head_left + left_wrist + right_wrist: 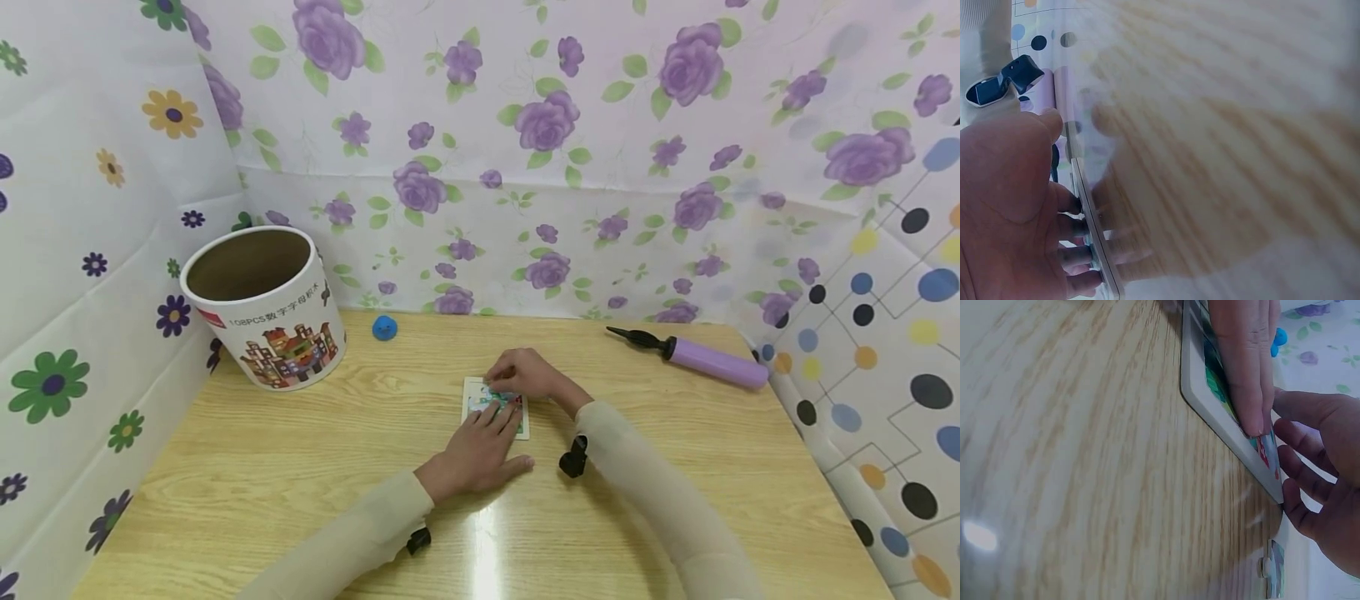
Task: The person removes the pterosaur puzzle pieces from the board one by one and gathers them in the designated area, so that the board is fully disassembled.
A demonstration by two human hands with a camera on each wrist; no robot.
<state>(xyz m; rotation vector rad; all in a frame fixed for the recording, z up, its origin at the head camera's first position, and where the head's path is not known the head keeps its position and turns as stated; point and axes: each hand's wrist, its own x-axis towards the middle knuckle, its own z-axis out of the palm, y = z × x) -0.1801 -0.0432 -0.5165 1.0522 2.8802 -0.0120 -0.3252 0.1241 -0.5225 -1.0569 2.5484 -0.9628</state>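
A small flat jigsaw-like board (472, 389) with a pale frame and colourful picture lies on the table. My left hand (476, 454) lies palm down, its straight fingers resting on the picture and its thumb spread on the wood. In the left wrist view, those fingers (1075, 256) reach over the thin board edge. My right hand (525, 372) is at the board's far side with bent fingers, thumb and fingertips close together over the picture. Whether they pinch a piece is hidden. In the right wrist view, a small knobbed puzzle piece (1277, 569) shows past the board's corner.
A large white printed bucket (281, 333) stands at the back left. Near the back edge sits a small blue toy (385, 327). A purple hand pump (716, 362) with a black nozzle lies at the right. Patterned cloth walls close off the back and sides.
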